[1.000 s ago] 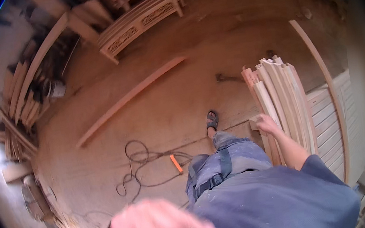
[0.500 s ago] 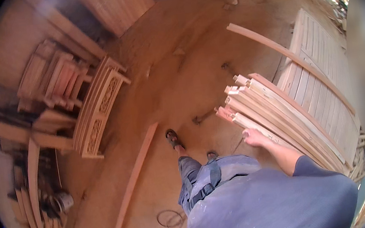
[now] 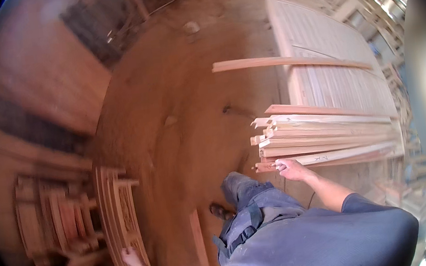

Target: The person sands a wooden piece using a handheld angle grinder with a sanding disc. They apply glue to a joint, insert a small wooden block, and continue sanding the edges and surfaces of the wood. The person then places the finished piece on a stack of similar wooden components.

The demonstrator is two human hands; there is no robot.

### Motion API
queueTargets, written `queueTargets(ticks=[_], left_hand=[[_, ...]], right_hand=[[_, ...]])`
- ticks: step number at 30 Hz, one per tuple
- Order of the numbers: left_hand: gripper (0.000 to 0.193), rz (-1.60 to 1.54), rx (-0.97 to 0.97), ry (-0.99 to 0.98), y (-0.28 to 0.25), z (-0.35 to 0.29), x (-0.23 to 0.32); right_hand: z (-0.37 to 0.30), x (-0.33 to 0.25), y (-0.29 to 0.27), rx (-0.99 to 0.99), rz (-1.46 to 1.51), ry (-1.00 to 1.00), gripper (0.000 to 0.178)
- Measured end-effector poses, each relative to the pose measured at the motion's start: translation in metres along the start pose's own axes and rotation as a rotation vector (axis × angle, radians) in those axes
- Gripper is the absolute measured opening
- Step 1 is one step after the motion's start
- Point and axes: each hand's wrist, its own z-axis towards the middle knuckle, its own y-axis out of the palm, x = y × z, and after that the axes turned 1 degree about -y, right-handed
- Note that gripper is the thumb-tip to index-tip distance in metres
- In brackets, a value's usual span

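My right hand [image 3: 291, 168], its fingers curled, appears over the near end of a stack of pale wooden bars [image 3: 325, 135]. Whether it touches the nearest bar, or holds anything small, I cannot tell. Cut tenons show at the bars' left ends. At lower left, my left hand [image 3: 131, 256] is closed and appears in front of a stack of wooden frames [image 3: 111, 214] with carved inserts. Its inner side is hidden, and contact with the frames does not show.
A large slatted wooden panel [image 3: 329, 39] lies beyond the bars, with a single long bar [image 3: 289, 60] across it. One loose plank [image 3: 200, 246] is on the floor beside my foot. Piled timber [image 3: 59, 221] and a broad board [image 3: 46, 73] stand at the left.
My view has turned to the right and my legs have shifted in a step. The left hand has come into view at lower left. My right hand stays beside the bar stack.
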Motion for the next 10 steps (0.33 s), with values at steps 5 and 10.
queueTargets(ticks=[5,10], left_hand=[[0.044,-0.335,0.033,0.213,0.128,0.197,0.215],[0.010,-0.606,-0.718,0.280,0.293,0.224,0.327]], right_hand=[[0.001,0.085,0.031,0.087,-0.206,0.390,0.036],[-0.004,0.214,0.140,0.181,-0.330,0.312,0.015]])
